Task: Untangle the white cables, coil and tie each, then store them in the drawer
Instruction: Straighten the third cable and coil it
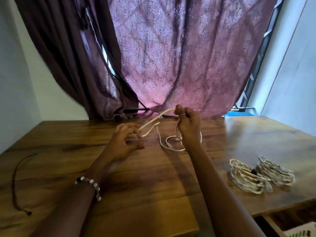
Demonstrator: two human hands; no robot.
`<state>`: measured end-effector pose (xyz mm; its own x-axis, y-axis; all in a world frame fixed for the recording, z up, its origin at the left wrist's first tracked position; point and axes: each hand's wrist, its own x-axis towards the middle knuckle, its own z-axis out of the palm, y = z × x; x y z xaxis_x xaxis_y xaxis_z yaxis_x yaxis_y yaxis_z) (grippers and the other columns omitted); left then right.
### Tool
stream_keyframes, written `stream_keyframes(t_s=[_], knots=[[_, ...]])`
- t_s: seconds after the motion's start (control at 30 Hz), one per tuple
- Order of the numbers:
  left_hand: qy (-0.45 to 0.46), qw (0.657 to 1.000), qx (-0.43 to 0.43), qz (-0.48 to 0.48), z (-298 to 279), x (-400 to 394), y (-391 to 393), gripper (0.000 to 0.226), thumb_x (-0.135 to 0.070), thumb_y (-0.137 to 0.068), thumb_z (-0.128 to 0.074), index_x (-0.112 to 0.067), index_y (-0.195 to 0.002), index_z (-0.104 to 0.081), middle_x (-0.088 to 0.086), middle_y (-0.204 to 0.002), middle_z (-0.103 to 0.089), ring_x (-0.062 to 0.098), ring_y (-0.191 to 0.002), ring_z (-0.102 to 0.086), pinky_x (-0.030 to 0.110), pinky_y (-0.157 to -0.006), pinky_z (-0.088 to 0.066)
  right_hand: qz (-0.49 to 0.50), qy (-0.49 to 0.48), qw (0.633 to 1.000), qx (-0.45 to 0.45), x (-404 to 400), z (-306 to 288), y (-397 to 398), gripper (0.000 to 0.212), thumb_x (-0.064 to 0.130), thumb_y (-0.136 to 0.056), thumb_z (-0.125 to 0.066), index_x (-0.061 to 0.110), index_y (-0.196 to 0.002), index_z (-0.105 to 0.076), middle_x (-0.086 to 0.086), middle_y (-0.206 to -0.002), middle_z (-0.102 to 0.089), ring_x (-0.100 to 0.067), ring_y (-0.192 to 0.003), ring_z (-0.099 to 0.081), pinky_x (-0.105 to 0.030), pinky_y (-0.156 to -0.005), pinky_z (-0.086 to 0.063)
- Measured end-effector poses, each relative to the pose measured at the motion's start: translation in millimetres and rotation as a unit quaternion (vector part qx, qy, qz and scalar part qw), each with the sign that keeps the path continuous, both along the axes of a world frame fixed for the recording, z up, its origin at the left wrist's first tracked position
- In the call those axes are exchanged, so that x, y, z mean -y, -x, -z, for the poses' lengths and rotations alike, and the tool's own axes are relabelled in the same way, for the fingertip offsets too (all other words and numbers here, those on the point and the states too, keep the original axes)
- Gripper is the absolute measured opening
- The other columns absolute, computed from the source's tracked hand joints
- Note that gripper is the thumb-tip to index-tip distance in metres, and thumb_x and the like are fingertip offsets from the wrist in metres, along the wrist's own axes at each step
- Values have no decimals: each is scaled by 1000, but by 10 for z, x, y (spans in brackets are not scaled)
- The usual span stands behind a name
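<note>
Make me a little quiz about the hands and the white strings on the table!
1. True or false: the right hand pinches the loose white cable and lifts it above the wooden table.
2. How many coiled white bundles lie on the table at the right? A) none B) two C) five
3. What lies on the table at the far left?

Key:
1. True. The cable loops over to the left hand, whose fingers touch its bend.
2. B, side by side.
3. A thin dark cord, lying by itself.
</note>
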<state>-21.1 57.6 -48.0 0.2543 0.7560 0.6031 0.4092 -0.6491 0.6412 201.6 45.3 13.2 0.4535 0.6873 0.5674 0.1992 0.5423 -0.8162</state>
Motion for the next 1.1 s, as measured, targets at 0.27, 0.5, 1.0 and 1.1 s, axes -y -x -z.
stream_keyframes(t_s=[0.27, 0.5, 1.0, 1.1], knots=[[-68, 994, 13, -85, -149, -153, 167, 22, -42, -80, -62, -28, -96, -59, -2, -82, -64, 22, -75, -61, 45, -70, -51, 210, -3, 973, 90, -418, 202, 17, 32, 30, -91, -61, 3, -76, -67, -17, -73, -67, -32, -71, -60, -31, -57, -24], [-117, 979, 114, -121, -207, -130, 211, 15, -26, -91, -61, -14, -94, -71, 0, -90, -70, 13, -83, -65, 28, -73, -50, 106, -54, 971, 208, -502, 460, -133, 42, 46, -88, -51, 11, -69, -63, -4, -61, -56, -19, -57, -50, -28, -55, -28], [-27, 972, -115, -202, 24, -185, 719, 12, -23, -77, -72, -25, -87, -78, 4, -87, -66, 23, -80, -64, 29, -72, -46, -177, 162, 954, 180, -325, 486, -213, 14, 10, -94, -56, 15, -88, -67, -5, -75, -70, -1, -53, -58, -22, -47, -42], [22, 963, -185, -196, 6, -182, 723, 23, -14, -73, -78, -27, -92, -77, -2, -94, -62, 20, -87, -61, 25, -73, -39, -305, 205, 910, 194, -282, 514, -127, 12, 9, -92, -59, 5, -94, -70, -11, -81, -73, -9, -58, -62, -19, -48, -44]])
